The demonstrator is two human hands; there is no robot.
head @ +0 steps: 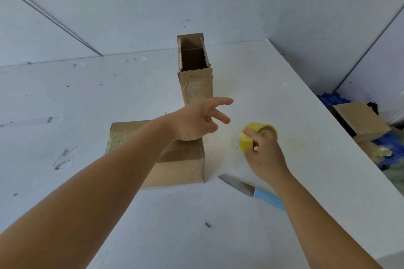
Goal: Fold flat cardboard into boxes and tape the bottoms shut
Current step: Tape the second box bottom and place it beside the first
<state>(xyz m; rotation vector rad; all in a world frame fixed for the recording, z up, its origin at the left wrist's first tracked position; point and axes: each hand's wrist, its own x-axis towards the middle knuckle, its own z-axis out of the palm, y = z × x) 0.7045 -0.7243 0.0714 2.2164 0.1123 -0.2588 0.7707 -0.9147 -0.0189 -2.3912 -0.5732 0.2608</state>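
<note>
Head view, frame centre: a tall narrow cardboard box (195,76) stands upright on the white table (284,94), its long axis vertical and its open mouth facing up, with an inner divider visible. Small dark printing sits near the top of its front face, too blurred to read; below it is a pale patch of tape residue. Lower and to the left, a second, flatter box (179,164) lies with its broad face up, glossy tape along its left end. The left hand (196,122) hovers over this box's upper right corner, fingers spread apart and empty, index pointing right. Right of it, the right hand (264,155) pinches a yellow tape roll (251,136) standing on edge on the table. A knife (251,190) with a light blue handle lies at lower centre-right, its blade pointing to the upper left. The tabletop is scuffed and dented; pale walls meet behind it. At the right edge, off the table, sit cardboard pieces (360,120) and blue material (332,98).
</note>
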